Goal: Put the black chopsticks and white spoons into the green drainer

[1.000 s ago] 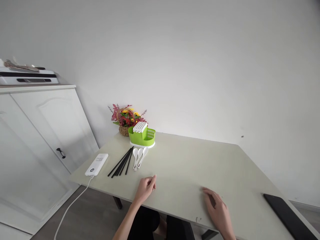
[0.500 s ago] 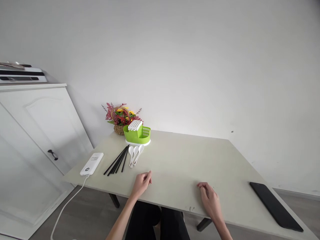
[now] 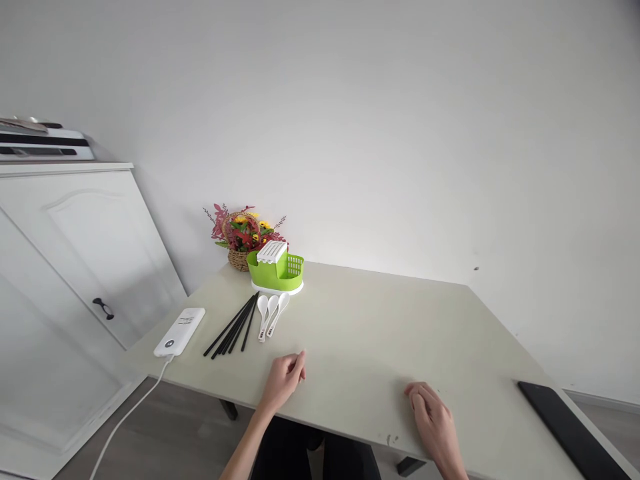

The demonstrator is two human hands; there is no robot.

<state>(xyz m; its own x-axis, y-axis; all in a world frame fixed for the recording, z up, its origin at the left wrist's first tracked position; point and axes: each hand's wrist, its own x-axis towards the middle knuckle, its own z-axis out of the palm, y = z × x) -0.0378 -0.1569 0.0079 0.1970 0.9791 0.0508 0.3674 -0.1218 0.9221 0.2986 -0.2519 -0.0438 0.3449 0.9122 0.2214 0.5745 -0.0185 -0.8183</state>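
My left hand (image 3: pixel 284 383) rests near the front edge of the table (image 3: pixel 360 327), its fingers curled in and nothing visible in them. Further right, my right hand (image 3: pixel 432 420) lies on the tabletop in a loose fist, also with nothing visible in it. Three white spoons (image 3: pixel 273 308) lie side by side just beyond my left hand. To their left, several black chopsticks (image 3: pixel 235 325) are fanned out. Behind the spoons stands a green utensil holder (image 3: pixel 267 275) with a white slotted top and a white base.
A basket of artificial flowers (image 3: pixel 239 259) stands behind the holder by the wall. At the left edge lies a white power bank (image 3: pixel 181 331) with a cable (image 3: pixel 129 415). A flat black object (image 3: pixel 570 427) lies at the right edge. A white cabinet (image 3: pixel 85 267) stands left.
The view has shifted slightly, so the tabletop things sit a little lower in it. Both hands stay curled on the table; the right appears slightly lower and further right.
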